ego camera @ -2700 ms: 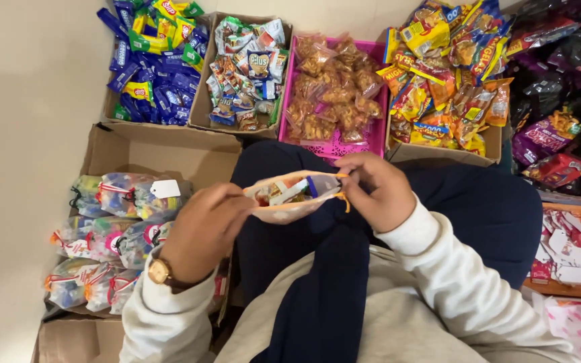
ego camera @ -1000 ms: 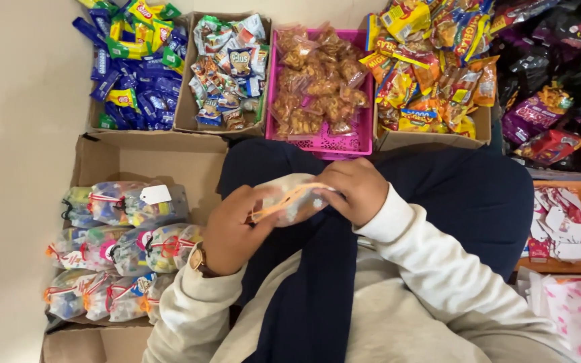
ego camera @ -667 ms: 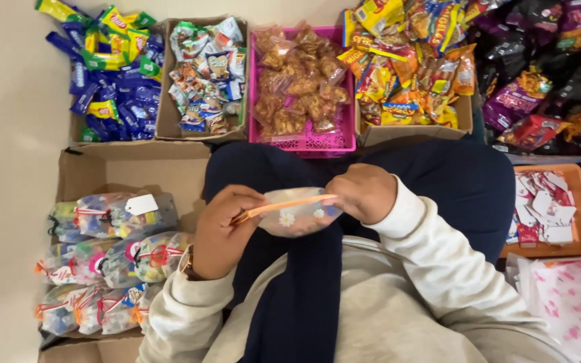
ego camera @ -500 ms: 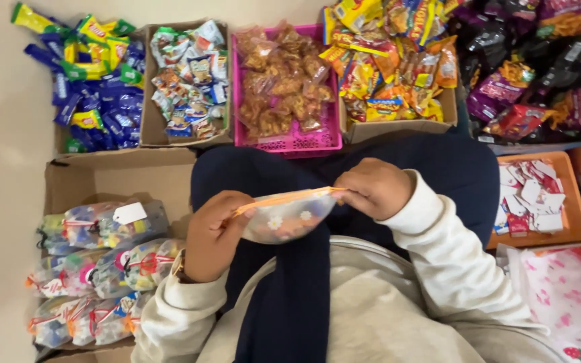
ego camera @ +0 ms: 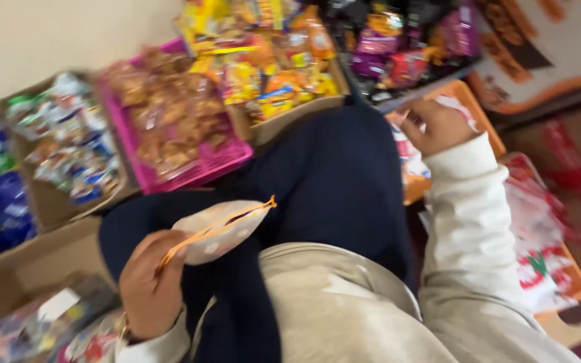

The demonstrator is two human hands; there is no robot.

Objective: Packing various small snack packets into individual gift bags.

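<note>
Head view, blurred by motion. Left hand (ego camera: 148, 286) sits low over the lap, fingers curled tight around one end of a small pale bag (ego camera: 220, 225) with an orange strip along its top edge. The bag sticks out up and to the right of that hand, over the dark trousers (ego camera: 331, 181), and looks filled.

Right hand (ego camera: 438, 124) is well apart from the bag, far to its right, reaching over an orange tray (ego camera: 482, 111). Its fingers are bent around something small and light at the tray; too blurred to tell whether they have hold of it.

Beyond the bag, past the knees: a pink basket (ego camera: 189, 168) of brown-wrapped sweets, just left of it a cardboard box (ego camera: 55, 202) of mixed sweets, and right of the basket a heap of yellow and orange packets (ego camera: 270, 67). Below and left of the bag, a box with clear filled bags (ego camera: 42, 329).
</note>
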